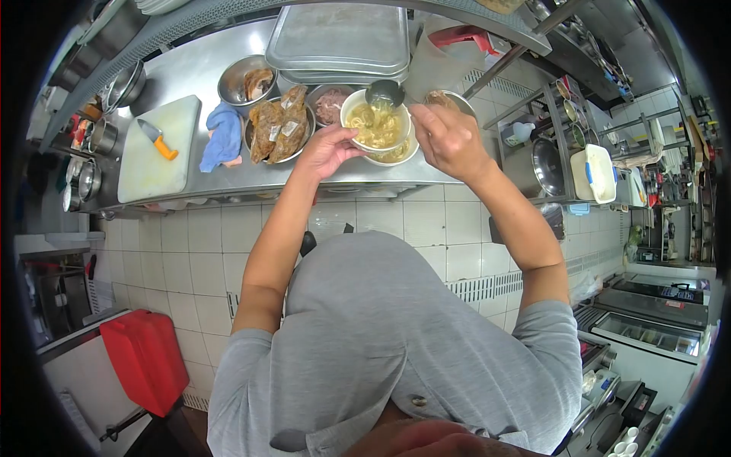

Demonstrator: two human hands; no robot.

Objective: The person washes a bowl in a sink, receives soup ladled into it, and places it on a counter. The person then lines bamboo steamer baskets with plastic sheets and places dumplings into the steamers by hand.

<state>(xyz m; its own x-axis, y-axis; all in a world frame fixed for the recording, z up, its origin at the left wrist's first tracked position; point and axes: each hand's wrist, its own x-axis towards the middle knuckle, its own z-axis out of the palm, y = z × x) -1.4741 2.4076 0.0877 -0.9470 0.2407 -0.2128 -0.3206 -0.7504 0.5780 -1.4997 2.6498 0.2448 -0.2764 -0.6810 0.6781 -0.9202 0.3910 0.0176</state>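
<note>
A white bowl (375,137) of yellowish soupy food is held up by my left hand (332,151), whose fingers grip its left rim and underside. My right hand (454,142) is closed round the handle of a dark ladle (385,93), tilted over the bowl with food falling from it. Partly hidden under the white bowl is another bowl (396,158) with similar food. Left of these are a bowl of pinkish food (332,104) and a metal bowl with brown wrapped pieces (278,129).
A cutting board (160,164) bears an orange-handled knife (161,144). Beside it lies a blue cloth (221,135). Lidded metal trays (339,39) stand at the back, a translucent bin (442,57) to their right. A shelf edge crosses above. A red container (144,361) stands lower left.
</note>
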